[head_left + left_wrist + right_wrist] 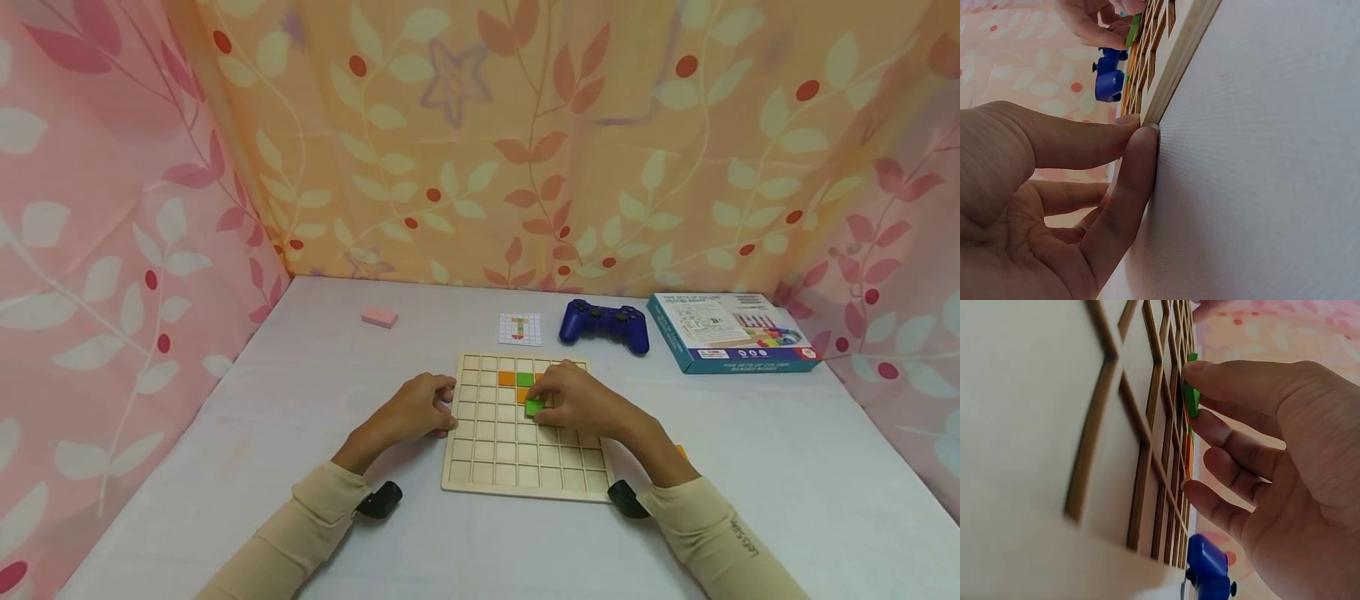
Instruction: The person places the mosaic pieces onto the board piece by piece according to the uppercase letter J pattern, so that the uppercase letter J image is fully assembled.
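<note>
A wooden grid board [495,475] lies on the white-covered table. My left hand [414,406] pinches its left edge, thumb on top and index finger at the underside in the left wrist view. Between thumb and fingertips my right hand [583,402] holds a green square tile [534,408], tilted over the grid just below an orange tile [522,395]. In the upper row, another orange tile [507,378] and a second green tile [525,379] sit side by side. A further orange one is mostly hidden by the right fingers.
Behind the board lie a small pattern card [520,329], a blue game controller [604,326] and a teal-edged box [731,333]. A pink block [379,317] is at the back left. Some orange [681,452] peeks out past the right wrist. Patterned cloth [480,167] encloses the table.
</note>
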{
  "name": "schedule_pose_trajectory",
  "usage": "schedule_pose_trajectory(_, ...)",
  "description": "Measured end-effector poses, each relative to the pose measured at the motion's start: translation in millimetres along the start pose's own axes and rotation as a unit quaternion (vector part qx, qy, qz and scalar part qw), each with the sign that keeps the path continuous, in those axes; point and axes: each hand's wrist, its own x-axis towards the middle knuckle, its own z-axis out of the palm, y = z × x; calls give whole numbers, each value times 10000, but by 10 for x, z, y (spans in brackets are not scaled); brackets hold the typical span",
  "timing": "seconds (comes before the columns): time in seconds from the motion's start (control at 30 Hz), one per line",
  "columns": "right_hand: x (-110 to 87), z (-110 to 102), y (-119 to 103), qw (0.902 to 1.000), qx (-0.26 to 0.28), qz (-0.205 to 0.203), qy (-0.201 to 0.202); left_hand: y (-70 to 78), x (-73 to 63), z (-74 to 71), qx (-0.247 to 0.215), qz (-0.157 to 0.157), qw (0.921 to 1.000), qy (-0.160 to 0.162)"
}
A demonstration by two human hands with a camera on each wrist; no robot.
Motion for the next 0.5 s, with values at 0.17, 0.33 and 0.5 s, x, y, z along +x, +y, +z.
schedule_pose_trajectory(0.17,17,26,-69,9999,-19,-109,-51,-3,6,1,-26,-4,10000,-14)
schedule_pose_trajectory(0.33,34,38,-99,9997,-55,-224,-74,-3,2,-2,-55,4,10000,-2)
schedule_pose_trajectory(0.5,29,37,-122,9998,-64,-153,-129,3,-3,-3,-24,11,10000,7)
